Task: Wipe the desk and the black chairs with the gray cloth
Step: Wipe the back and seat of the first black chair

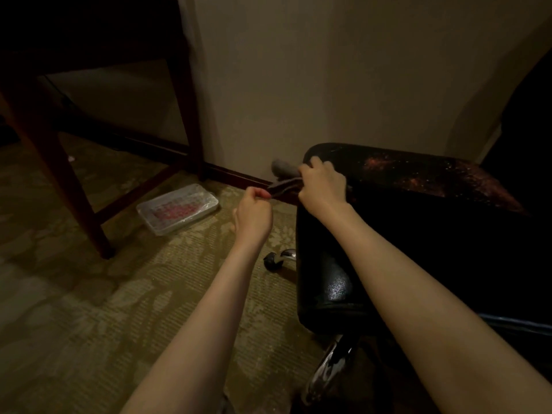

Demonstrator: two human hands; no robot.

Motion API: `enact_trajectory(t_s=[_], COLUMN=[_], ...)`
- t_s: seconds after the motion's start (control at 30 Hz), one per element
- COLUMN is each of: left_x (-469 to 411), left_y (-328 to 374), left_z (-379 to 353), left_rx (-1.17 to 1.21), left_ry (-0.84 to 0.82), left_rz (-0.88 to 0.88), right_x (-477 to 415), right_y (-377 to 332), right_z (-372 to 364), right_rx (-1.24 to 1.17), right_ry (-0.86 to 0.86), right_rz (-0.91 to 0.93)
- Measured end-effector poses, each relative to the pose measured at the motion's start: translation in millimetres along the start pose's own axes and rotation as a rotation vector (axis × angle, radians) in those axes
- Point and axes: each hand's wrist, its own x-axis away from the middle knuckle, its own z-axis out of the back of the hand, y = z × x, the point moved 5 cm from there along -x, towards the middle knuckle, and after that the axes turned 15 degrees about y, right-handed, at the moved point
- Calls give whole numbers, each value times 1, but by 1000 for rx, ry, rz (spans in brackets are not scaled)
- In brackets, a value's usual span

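The chair step: the right hand (322, 186) grips the gray cloth (283, 184) at the black chair (388, 240) edge, the left hand (254, 215) pinches its corner. Next, probably, rub the seat.

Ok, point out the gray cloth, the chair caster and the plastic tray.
gray cloth (283, 186): head view, its stretched strip.
chair caster (271, 261): head view, the black wheel.
plastic tray (191, 221): head view, its near rim.

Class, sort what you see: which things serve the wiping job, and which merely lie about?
Job: gray cloth, held by left hand and right hand; black chair; desk.
Lying about: clear plastic tray on the carpet.
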Motion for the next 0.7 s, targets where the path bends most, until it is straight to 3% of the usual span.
enact_trajectory(t_s=[0.33, 0.7], left_x=[-11, 5], left_y=[30, 43], left_z=[-34, -47], left_rx=[-27, -47], left_ry=[-102, -180], left_rz=[-53, -125], right_x=[-1, 30], right_y=[42, 68], right_z=[-6, 5], right_rx=[-241, -480], right_ry=[-185, -259], right_rz=[-221, -369])
